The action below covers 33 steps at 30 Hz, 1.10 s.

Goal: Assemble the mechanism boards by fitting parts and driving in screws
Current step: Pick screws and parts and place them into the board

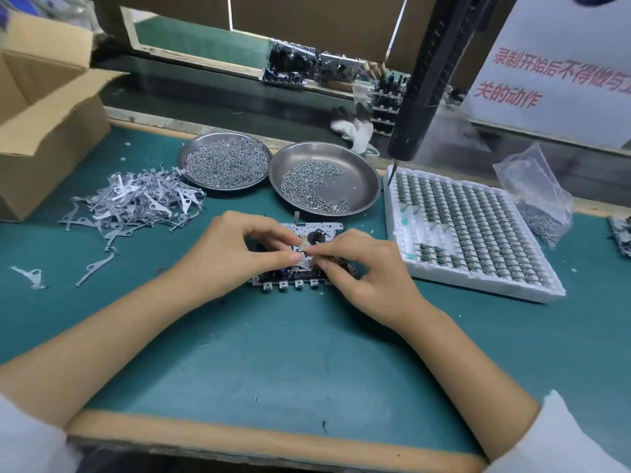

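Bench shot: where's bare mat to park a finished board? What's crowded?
Widest free patch: the green mat between the forearms, from the mechanism board to the near edge. A smaller one lies left of the left hand, below the bracket pile. Crowded: the back row with both screw dishes and the foam tray.

Count, bench top:
- Steel dishes: 2. Left dish [191,155] holds screws, too many to count; right dish [362,186] holds fewer, also uncountable.
- Mechanism board [300,278] under the hands: 1. A second board [619,233] at the right edge, partly cut off.
- Foam tray [478,281] of small parts: 1.
- Cardboard box [51,131]: 1.
- Pile of flat metal levers [136,203]: 1; 2 strays lie apart.
- Plastic bag [536,199]: 1.
- Hanging screwdriver [420,97]: 1.
- Hands: 2, left hand [232,254] and right hand [372,268].
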Each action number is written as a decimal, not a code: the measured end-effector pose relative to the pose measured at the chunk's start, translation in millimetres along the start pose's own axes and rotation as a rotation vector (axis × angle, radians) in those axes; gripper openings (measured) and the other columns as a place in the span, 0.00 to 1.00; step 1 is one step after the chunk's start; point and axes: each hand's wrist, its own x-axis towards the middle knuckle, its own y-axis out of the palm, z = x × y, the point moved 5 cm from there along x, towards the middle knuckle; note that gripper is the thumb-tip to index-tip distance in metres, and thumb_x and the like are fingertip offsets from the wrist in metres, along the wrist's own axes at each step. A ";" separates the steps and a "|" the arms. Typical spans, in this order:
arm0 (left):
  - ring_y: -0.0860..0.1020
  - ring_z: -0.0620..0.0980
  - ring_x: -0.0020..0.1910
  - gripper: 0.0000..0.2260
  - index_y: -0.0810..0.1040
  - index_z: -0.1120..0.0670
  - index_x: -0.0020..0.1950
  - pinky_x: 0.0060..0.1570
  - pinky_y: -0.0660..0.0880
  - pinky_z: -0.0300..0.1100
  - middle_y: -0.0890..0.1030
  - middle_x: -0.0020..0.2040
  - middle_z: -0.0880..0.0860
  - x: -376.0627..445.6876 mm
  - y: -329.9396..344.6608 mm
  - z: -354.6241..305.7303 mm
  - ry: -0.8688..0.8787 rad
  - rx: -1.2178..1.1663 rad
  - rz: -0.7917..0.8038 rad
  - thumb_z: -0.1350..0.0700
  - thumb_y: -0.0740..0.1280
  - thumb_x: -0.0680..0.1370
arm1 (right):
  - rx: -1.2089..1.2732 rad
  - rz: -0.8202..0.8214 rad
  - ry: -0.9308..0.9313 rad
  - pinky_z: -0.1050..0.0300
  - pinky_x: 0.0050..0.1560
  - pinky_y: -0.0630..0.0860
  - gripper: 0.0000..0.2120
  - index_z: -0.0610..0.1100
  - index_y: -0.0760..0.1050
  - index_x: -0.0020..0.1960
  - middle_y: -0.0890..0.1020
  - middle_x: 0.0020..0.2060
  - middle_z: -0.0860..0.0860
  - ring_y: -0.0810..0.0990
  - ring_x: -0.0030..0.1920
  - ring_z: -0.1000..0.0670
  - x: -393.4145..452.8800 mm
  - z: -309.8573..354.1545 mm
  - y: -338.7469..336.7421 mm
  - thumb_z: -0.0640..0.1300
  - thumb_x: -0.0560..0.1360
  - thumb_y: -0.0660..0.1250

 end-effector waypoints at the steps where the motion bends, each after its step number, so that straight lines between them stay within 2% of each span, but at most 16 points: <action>1: 0.80 0.40 0.35 0.07 0.84 0.47 0.44 0.39 0.76 0.32 0.84 0.34 0.46 -0.1 0.2 -0.2 -0.004 0.002 -0.001 0.56 0.76 0.68 | -0.005 0.003 -0.002 0.59 0.46 0.72 0.10 0.41 0.83 0.52 0.83 0.37 0.49 0.77 0.39 0.49 0.2 0.4 -0.3 0.33 0.72 0.70; 4: 0.81 0.41 0.37 0.08 0.84 0.48 0.45 0.42 0.77 0.36 0.84 0.35 0.45 -0.9 1.1 0.0 -0.013 0.003 -0.003 0.57 0.77 0.68 | -0.007 0.008 0.001 0.61 0.46 0.71 0.10 0.41 0.83 0.52 0.82 0.37 0.49 0.77 0.39 0.49 0.2 1.2 -0.7 0.36 0.72 0.70; 6: 0.81 0.39 0.38 0.08 0.83 0.46 0.45 0.43 0.76 0.34 0.84 0.36 0.44 -1.5 1.7 -0.5 -0.007 0.020 0.001 0.56 0.77 0.68 | -0.006 0.011 0.003 0.61 0.46 0.72 0.10 0.40 0.83 0.52 0.82 0.37 0.48 0.77 0.39 0.49 -0.3 2.0 -0.8 0.37 0.71 0.70; 11: 0.80 0.36 0.37 0.09 0.83 0.46 0.45 0.38 0.74 0.29 0.84 0.36 0.44 -2.1 2.2 -1.0 0.013 0.039 0.008 0.55 0.77 0.68 | -0.071 0.056 -0.028 0.60 0.48 0.72 0.10 0.40 0.82 0.51 0.82 0.39 0.50 0.77 0.41 0.49 -1.8 2.3 2.1 0.35 0.69 0.74; 15: 0.79 0.37 0.35 0.10 0.83 0.45 0.45 0.35 0.73 0.29 0.84 0.36 0.45 -2.6 1.4 -0.8 0.023 0.040 -0.008 0.51 0.77 0.66 | -0.142 0.018 -0.051 0.64 0.46 0.71 0.05 0.38 0.83 0.47 0.81 0.42 0.46 0.78 0.44 0.47 -5.5 1.1 4.9 0.36 0.71 0.73; 21: 0.76 0.40 0.32 0.10 0.83 0.44 0.45 0.31 0.74 0.32 0.84 0.36 0.46 -1.6 2.1 0.8 -0.029 -0.020 0.004 0.54 0.77 0.66 | -0.205 0.008 -0.065 0.56 0.48 0.72 0.04 0.35 0.81 0.44 0.79 0.43 0.44 0.77 0.45 0.43 -8.3 3.5 10.4 0.36 0.73 0.69; 23: 0.76 0.41 0.33 0.11 0.83 0.45 0.45 0.34 0.76 0.34 0.85 0.36 0.47 -1.1 1.4 0.9 -0.047 -0.027 0.015 0.54 0.78 0.66 | -0.189 0.009 -0.048 0.59 0.48 0.72 0.03 0.36 0.81 0.44 0.80 0.43 0.45 0.77 0.45 0.45 -8.2 2.5 10.7 0.36 0.73 0.70; 26: 0.76 0.41 0.33 0.11 0.83 0.46 0.46 0.35 0.76 0.35 0.85 0.36 0.47 -1.6 1.5 0.6 -0.043 -0.014 0.022 0.54 0.78 0.66 | -0.030 -0.025 0.048 0.68 0.46 0.70 0.04 0.37 0.82 0.45 0.79 0.43 0.48 0.77 0.44 0.53 -7.3 -3.1 5.4 0.36 0.74 0.69; 28: 0.76 0.43 0.33 0.11 0.83 0.46 0.46 0.35 0.76 0.37 0.85 0.36 0.47 -1.5 1.8 0.7 -0.037 -0.023 0.018 0.52 0.77 0.65 | 0.055 -0.085 0.085 0.63 0.46 0.73 0.06 0.37 0.82 0.46 0.80 0.42 0.47 0.78 0.44 0.53 -5.8 -6.5 0.4 0.37 0.76 0.67; 32: 0.81 0.54 0.38 0.12 0.83 0.45 0.46 0.45 0.78 0.47 0.85 0.37 0.47 -2.7 2.8 -2.8 0.002 0.010 0.024 0.48 0.76 0.64 | 0.079 -0.134 0.100 0.57 0.48 0.75 0.06 0.38 0.82 0.45 0.81 0.41 0.46 0.79 0.44 0.51 -4.9 -8.4 -1.3 0.37 0.76 0.66; 33: 0.81 0.53 0.40 0.12 0.83 0.45 0.46 0.46 0.78 0.46 0.84 0.38 0.47 -3.0 2.5 -4.5 0.020 0.021 0.024 0.46 0.75 0.64 | 0.080 -0.135 0.101 0.57 0.47 0.75 0.06 0.38 0.82 0.45 0.81 0.41 0.46 0.79 0.44 0.51 -4.8 -8.9 -1.1 0.37 0.76 0.66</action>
